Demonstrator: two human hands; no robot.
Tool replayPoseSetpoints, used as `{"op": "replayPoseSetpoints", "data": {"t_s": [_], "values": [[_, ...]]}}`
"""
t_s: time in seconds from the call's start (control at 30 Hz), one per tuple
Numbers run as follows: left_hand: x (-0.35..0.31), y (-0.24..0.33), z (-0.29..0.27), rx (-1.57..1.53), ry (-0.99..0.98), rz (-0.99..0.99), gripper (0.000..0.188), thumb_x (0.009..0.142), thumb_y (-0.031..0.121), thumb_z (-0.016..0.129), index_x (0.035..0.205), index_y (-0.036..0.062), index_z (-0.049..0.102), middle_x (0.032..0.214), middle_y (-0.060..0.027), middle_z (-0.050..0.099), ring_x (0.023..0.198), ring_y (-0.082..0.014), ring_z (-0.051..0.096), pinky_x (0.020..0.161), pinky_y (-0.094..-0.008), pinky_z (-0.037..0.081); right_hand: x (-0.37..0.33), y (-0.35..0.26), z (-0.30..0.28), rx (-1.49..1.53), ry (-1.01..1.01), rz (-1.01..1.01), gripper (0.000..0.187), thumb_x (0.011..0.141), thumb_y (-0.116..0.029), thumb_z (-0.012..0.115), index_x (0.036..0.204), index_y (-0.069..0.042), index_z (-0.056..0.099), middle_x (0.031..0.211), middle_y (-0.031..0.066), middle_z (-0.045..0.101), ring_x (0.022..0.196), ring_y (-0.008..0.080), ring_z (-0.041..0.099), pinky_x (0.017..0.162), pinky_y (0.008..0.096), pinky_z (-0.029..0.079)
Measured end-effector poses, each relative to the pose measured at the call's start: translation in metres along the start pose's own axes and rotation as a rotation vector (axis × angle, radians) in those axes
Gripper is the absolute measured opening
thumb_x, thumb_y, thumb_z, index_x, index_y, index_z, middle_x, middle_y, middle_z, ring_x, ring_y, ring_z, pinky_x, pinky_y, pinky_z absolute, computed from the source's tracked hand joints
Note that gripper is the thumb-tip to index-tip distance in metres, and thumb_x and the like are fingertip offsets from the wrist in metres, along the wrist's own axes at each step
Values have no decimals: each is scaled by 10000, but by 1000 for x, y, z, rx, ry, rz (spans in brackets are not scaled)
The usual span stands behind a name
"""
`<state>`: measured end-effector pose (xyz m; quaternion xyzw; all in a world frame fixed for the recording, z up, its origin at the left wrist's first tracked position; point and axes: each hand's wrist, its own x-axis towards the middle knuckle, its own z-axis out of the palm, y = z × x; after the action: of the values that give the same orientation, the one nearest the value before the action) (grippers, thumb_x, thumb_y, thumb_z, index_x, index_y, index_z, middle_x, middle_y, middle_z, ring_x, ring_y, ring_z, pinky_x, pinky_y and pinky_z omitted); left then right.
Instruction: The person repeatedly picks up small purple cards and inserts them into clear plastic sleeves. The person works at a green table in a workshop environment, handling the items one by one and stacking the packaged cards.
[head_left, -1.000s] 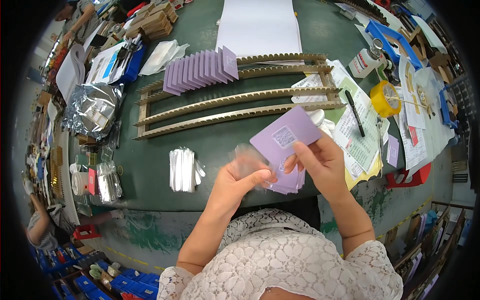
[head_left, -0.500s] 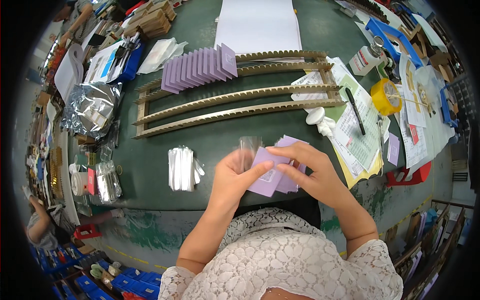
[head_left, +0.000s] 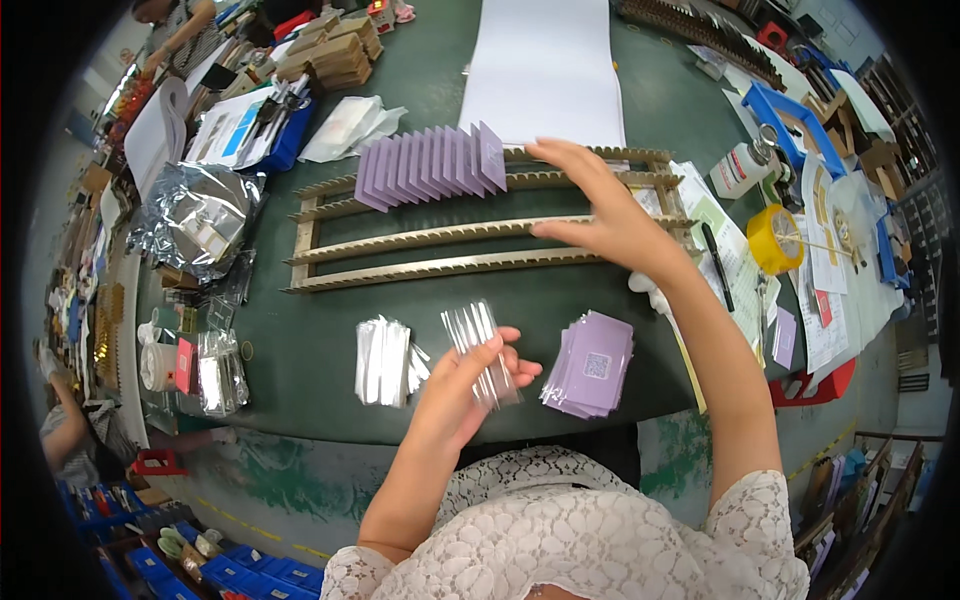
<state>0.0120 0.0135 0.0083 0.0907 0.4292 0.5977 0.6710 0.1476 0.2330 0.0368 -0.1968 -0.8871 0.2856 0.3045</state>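
My left hand is closed round several clear plastic sleeves, held just above the table. To its left lies a stack of more clear sleeves. A pile of purple cards with a printed square on top rests to its right. My right hand is reached forward over the toothed metal rack, thumb and fingers apart with nothing between them. A row of purple cards stands upright in the rack's far slots, left of that hand.
White paper sheets lie behind the rack. On the right are a white bottle, a yellow tape roll, a black pen and loose papers. A silvery plastic bag sits at the left. Another person is at the far left.
My right hand has left the purple cards near me and moved forward over the rack. The purple pile now lies on the table. My left hand keeps the sleeves. The view has shifted slightly.
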Motion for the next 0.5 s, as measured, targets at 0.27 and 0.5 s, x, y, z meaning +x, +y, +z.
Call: {"op": "replayPoseSetpoints", "data": {"t_s": [0.27,0.5], "values": [[-7,5,-20,46,15,81,233,913,182,583,1038,-14,585,866,-78,630,796,-200,641,710,-296,509,74,47,34,142,-201,65,864,669,-252,814,1404,-120,380,1389,132,386,1284,253,387,1074,390,320],[0,19,0,80,-45,176,264,910,164,594,1091,-26,565,964,-99,631,807,-165,627,697,-260,481,-35,-48,9,429,-143,-1,628,644,-173,833,1166,-82,496,1360,137,393,1264,293,386,1036,395,347]]}}
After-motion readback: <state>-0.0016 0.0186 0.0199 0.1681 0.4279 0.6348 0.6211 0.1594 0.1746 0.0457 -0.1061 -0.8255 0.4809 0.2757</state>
